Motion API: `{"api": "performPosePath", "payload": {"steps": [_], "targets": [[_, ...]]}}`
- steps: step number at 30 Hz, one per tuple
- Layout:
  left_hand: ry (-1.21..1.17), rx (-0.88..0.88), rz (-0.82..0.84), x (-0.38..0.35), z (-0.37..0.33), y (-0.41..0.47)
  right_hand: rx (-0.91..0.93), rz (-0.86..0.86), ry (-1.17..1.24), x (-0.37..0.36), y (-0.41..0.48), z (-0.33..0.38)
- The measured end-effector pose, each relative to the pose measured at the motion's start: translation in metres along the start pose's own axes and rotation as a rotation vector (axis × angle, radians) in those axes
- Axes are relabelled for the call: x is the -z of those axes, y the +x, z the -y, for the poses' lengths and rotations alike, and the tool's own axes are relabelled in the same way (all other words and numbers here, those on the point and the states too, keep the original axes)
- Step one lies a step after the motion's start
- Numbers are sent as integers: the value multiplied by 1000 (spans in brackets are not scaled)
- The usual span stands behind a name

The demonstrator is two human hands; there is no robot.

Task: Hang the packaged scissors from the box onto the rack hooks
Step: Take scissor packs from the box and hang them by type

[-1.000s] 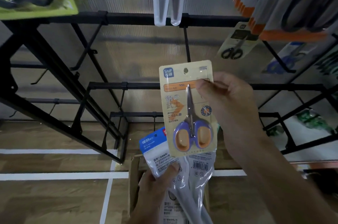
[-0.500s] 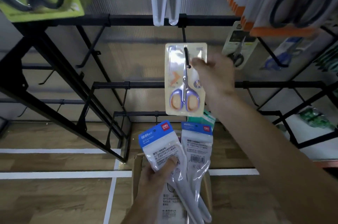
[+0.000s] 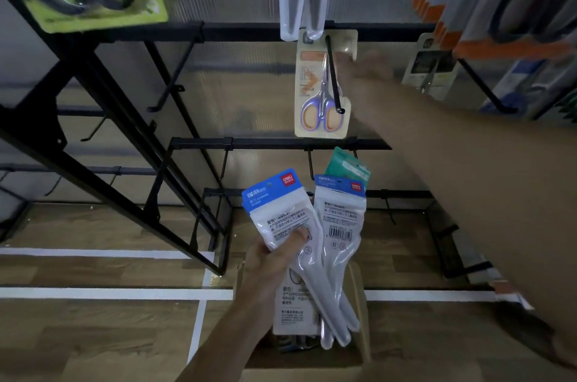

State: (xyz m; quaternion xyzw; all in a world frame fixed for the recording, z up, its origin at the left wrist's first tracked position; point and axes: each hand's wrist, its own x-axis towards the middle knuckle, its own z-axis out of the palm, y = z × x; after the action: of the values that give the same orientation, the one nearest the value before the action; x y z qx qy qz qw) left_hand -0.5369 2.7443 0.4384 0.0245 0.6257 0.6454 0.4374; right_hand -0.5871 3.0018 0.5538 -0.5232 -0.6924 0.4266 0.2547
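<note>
Red "deli" labels on white scissor packs [image 3: 281, 213] in left hand [image 3: 271, 260].

1. A beige scissors pack [image 3: 324, 85] hangs on a black rack hook [image 3: 333, 75], close up against the crossbar.
2. The right hand [image 3: 363, 67], blurred, touches the pack's right edge; whether it grips cannot be told.
3. The left hand [image 3: 274, 260] grips white blue-topped packs [image 3: 309, 225], fanned above a cardboard box [image 3: 362, 319] on the wooden floor [image 3: 103, 331].
</note>
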Motion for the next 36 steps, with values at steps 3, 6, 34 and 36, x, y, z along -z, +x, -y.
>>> {"api": "performPosePath", "payload": {"steps": [3, 6, 34, 36], "targets": [[-7, -8, 30, 0, 1, 3, 21, -34, -98, -1, -2, -4], [-6, -18, 20, 1, 1, 4, 82, -27, -169, -4, -27, -39], [-68, -42, -52, 1, 3, -2, -158, 73, 354, 60, -147, -142], [-81, -56, -60, 2, 3, -3, -148, 107, 397, 65, -149, -142]]}}
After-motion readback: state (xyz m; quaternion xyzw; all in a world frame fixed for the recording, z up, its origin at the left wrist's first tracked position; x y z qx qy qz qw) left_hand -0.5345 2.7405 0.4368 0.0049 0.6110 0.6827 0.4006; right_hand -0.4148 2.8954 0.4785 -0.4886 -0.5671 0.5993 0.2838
